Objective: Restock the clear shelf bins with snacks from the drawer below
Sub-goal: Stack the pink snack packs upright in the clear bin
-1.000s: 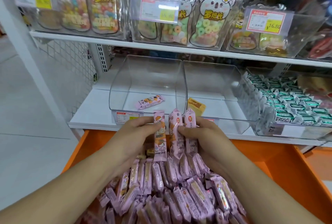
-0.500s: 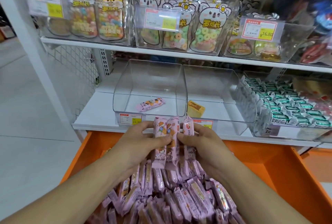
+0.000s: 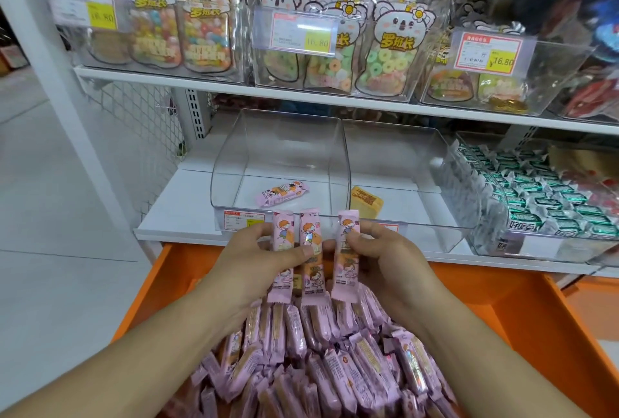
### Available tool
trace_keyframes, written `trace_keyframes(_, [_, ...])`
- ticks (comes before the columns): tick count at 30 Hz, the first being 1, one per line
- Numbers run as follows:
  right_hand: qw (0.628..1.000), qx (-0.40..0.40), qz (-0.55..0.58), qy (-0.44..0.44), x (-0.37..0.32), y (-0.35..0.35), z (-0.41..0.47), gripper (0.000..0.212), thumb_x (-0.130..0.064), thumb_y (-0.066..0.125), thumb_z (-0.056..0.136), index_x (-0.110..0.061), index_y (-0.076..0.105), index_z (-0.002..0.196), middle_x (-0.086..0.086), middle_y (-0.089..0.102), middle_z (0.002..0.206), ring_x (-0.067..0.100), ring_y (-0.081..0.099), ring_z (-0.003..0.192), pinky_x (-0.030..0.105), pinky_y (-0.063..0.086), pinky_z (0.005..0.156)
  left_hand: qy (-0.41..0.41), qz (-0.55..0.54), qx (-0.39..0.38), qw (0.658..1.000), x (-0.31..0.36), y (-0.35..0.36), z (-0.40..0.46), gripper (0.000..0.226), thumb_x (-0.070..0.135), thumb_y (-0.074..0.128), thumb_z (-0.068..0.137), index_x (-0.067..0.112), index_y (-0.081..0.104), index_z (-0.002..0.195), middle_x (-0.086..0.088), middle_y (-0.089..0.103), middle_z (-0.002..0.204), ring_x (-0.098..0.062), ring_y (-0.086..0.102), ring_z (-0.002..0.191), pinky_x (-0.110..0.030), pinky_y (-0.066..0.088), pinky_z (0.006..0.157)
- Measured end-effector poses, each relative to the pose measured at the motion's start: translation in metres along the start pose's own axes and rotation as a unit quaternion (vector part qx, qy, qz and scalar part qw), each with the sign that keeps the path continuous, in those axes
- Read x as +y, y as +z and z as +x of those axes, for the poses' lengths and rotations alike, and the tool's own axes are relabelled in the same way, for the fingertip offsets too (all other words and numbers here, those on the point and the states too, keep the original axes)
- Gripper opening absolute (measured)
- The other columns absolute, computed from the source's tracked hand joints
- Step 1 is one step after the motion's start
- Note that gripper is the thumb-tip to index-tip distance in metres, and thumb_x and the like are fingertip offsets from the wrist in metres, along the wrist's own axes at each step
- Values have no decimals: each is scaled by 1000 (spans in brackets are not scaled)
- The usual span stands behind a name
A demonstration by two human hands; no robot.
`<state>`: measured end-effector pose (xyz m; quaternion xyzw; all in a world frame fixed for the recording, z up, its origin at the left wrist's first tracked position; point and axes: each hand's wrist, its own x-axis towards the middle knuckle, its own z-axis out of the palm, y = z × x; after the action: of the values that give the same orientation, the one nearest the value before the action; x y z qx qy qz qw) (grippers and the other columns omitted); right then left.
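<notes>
A: What do the hands hold?
B: The left hand (image 3: 258,258) and right hand (image 3: 385,255) together grip 3 upright pink snack bars (image 3: 313,252) above the orange drawer (image 3: 522,310).
A: And the clear bin (image 3: 278,149)?
B: 1 pink bar (image 3: 283,192) lies inside.

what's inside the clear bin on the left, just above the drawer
One pink snack bar lies flat on the floor of the left clear bin; otherwise it looks bare. The held pink bars and a price tag cover part of its front edge.
</notes>
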<state>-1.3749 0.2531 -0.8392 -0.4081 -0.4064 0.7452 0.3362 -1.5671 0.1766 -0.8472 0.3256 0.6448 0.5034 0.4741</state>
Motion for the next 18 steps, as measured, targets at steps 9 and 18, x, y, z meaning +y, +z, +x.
trace_keyframes(9, [993, -8, -115, -33, 6, 3, -7, 17, -3, 70, 96, -13, 67, 110, 9, 75, 91, 21, 71, 72, 37, 58, 67, 29, 36, -31, 998, 4, 3, -7, 63, 37, 92, 74, 39, 60, 129, 21, 62, 114, 0, 59, 105, -31, 49, 92])
trace_keyframes(18, [983, 24, -177, -34, 10, 4, -4, 72, -37, 95, 65, -22, 61, 126, 13, 72, 119, 28, 76, 100, 55, 59, 94, 63, 123, -60, 989, 13, 3, -17, 33, 41, 88, 79, 43, 64, 103, 35, 72, 89, 15, 67, 84, -25, 56, 90])
